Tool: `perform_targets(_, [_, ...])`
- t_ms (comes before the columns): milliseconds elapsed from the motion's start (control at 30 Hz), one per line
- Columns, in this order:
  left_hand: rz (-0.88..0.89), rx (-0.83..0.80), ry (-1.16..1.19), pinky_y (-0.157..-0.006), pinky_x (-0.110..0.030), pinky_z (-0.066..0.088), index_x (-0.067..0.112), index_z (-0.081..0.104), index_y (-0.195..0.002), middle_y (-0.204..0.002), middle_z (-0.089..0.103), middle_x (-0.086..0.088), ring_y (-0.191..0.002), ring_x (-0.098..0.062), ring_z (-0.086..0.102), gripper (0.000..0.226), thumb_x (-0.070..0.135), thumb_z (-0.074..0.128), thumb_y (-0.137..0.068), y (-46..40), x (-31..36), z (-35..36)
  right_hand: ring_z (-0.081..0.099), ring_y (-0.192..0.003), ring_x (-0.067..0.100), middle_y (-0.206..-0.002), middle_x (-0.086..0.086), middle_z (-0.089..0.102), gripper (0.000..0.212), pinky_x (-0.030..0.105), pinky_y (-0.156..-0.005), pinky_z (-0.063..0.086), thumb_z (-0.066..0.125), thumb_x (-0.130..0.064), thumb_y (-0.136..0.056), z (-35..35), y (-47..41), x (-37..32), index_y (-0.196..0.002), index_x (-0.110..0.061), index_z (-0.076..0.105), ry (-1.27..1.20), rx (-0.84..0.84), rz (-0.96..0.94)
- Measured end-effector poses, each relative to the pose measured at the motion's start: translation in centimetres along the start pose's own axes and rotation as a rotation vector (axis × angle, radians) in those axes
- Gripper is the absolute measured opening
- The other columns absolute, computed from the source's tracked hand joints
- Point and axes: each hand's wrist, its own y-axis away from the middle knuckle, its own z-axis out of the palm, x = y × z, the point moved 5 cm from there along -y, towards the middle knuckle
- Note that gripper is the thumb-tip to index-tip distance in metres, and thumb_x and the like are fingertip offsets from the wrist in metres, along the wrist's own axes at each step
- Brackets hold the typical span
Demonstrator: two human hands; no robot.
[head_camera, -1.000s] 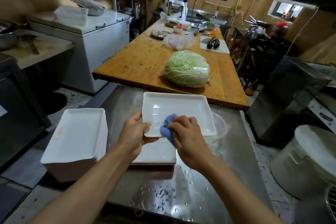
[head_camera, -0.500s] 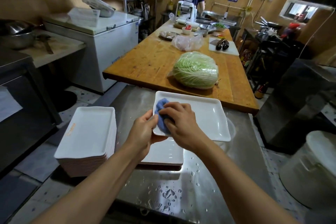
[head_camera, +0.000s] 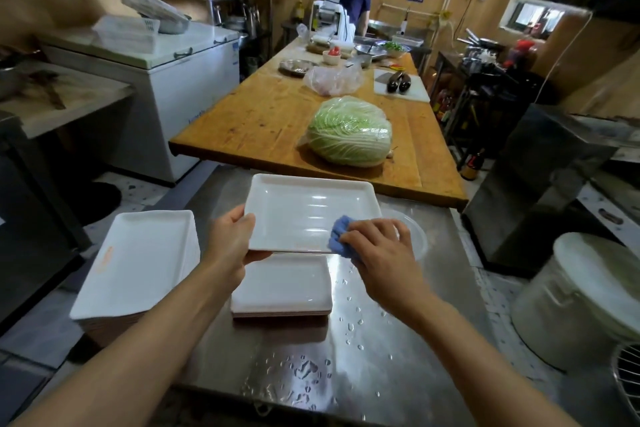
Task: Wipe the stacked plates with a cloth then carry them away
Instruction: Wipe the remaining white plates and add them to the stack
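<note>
The blue cloth (head_camera: 338, 235) has slid from the plate's left end to its near right corner, bunched under the right hand's (head_camera: 379, 253) curled fingers. The left hand (head_camera: 231, 242) grips the white plate (head_camera: 308, 211) by its left edge, above a short stack (head_camera: 282, 288) on the wet steel counter (head_camera: 381, 357).

We see two bare forearms rising from the lower corners of the frame, sleeveless, ending in the left hand (head_camera: 231, 242) and right hand (head_camera: 382, 253), both ungloved and without jewellery.
</note>
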Motion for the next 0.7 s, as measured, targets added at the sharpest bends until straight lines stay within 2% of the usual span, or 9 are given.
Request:
perform_targets(100, [-0.034,-0.001,-0.011,-0.054,-0.031,0.051,0.021,0.058,-0.108,-0.095,0.064,-0.002,-0.085,-0.019,0.06,0.021,0.01,0.044,-0.098,-0.5,0.1,-0.5,0.06,-0.101,0.029,-0.105,0.001,0.066,0.045,0.05,-0.095,0.042,0.083,0.001,-0.057,-0.6,0.7,1.8,-0.096,-0.018,0.068,0.048,0.007,-0.029])
perform_targets(200, [-0.07,-0.054,-0.005,-0.053,-0.031,0.053,0.018,0.062,-0.094,-0.09,0.065,-0.003,-0.082,-0.018,0.06,0.023,0.006,0.042,-0.097,-0.8,0.1,-0.4,0.062,-0.097,0.031,-0.099,0.006,0.067,0.032,0.046,-0.094,0.045,0.08,0.005,-0.06,-1.4,0.8,2.2,-0.086,-0.009,0.068,0.032,0.068,-0.119])
perform_targets(300, [-0.123,-0.099,0.014,-0.052,-0.027,0.057,0.013,0.063,-0.085,-0.087,0.064,-0.008,-0.077,-0.021,0.061,0.025,0.005,0.042,-0.097,-0.9,-0.1,-0.2,0.061,-0.083,0.029,-0.089,0.011,0.066,0.02,0.038,-0.073,0.054,0.079,0.005,-0.067,-2.3,0.5,1.5,-0.08,-0.002,0.065,-0.059,0.105,-0.171])
perform_targets(367, [-0.109,-0.102,-0.15,-0.061,-0.032,0.058,0.008,0.062,-0.085,-0.089,0.063,-0.013,-0.076,-0.025,0.064,0.025,0.011,0.041,-0.098,-1.0,-0.2,-0.2,0.058,-0.079,0.028,-0.086,0.012,0.064,0.015,0.036,-0.063,0.052,0.077,-0.002,-0.073,-3.3,0.0,1.0,-0.081,0.0,0.064,-0.126,0.115,-0.181])
perform_targets(467, [0.163,-0.096,-0.76,-0.08,-0.041,0.047,0.015,0.054,-0.086,-0.1,0.06,-0.016,-0.095,-0.032,0.057,0.028,0.03,0.036,-0.1,-1.1,0.7,0.3,0.057,-0.079,0.028,-0.086,0.013,0.063,0.011,0.034,-0.06,0.049,0.068,-0.009,-0.081,-4.7,-0.8,0.7,-0.083,0.001,0.064,-0.188,0.071,-0.188])
perform_targets(500, [0.265,-0.13,-0.877,-0.086,-0.039,0.041,0.02,0.056,-0.099,-0.115,0.061,-0.014,-0.108,-0.031,0.054,0.026,0.038,0.038,-0.099,-0.4,1.0,0.9,0.055,-0.082,0.027,-0.088,0.012,0.063,0.01,0.034,-0.063,0.048,0.067,-0.008,-0.082,-5.0,-1.2,0.8,-0.086,0.001,0.063,-0.204,0.03,-0.169])
perform_targets(567, [0.491,-0.223,-0.989,-0.097,-0.036,0.038,0.023,0.054,-0.126,-0.13,0.057,-0.003,-0.119,-0.025,0.052,0.05,0.055,0.049,-0.088,1.5,1.5,2.6,0.05,-0.09,0.021,-0.094,0.006,0.059,0.01,0.026,-0.071,0.04,0.064,-0.009,-0.085,-5.3,-2.1,1.1,-0.093,-0.003,0.062,-0.239,-0.053,-0.113])
perform_targets(633, [0.752,-0.275,-1.108,-0.092,-0.035,0.039,0.023,0.058,-0.121,-0.115,0.063,0.003,-0.104,-0.02,0.057,0.059,0.06,0.063,-0.076,3.5,1.9,4.7,0.046,-0.09,0.016,-0.093,-0.004,0.051,0.009,0.023,-0.072,0.036,0.061,-0.01,-0.087,-5.6,-3.0,1.3,-0.097,-0.009,0.06,-0.283,-0.089,-0.082])
perform_targets(700, [0.926,-0.2,-1.202,-0.074,-0.031,0.038,0.018,0.063,-0.102,-0.09,0.067,0.001,-0.082,-0.024,0.061,0.05,0.049,0.08,-0.065,5.0,2.3,6.1,0.046,-0.087,0.013,-0.092,-0.007,0.05,0.012,0.026,-0.072,0.039,0.063,-0.011,-0.086,-5.9,-3.7,1.0,-0.097,-0.013,0.059,-0.316,-0.12,-0.08])
